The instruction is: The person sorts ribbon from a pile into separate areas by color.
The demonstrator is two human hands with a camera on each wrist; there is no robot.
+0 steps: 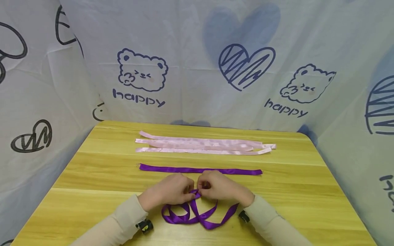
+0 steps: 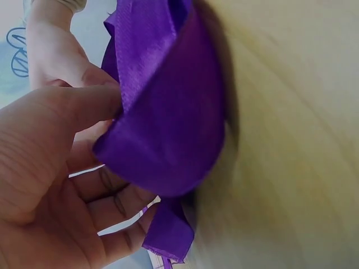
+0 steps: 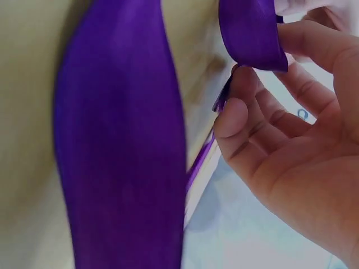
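A purple satin ribbon [image 1: 212, 224] lies in loose loops on the table, its upper part raised between both hands. My left hand [image 1: 173, 189] pinches a fold of it between thumb and fingers; the left wrist view shows the wide fold [image 2: 168, 123] beside the thumb. Close by on the right, my right hand [image 1: 220, 186] has its fingertips bent at the same ribbon. In the right wrist view its thumb and finger pinch near a narrow bit of ribbon, while a broad loop [image 3: 120, 140] hangs in front. The exact crossing between the fingertips is partly hidden.
Beyond the hands, a second purple ribbon [image 1: 184, 169] lies straight across the wooden table [image 1: 101, 205]. Several pale pink ribbons [image 1: 200, 143] are laid side by side farther back. A white printed cloth [image 1: 191, 85] hangs behind and beside the table.
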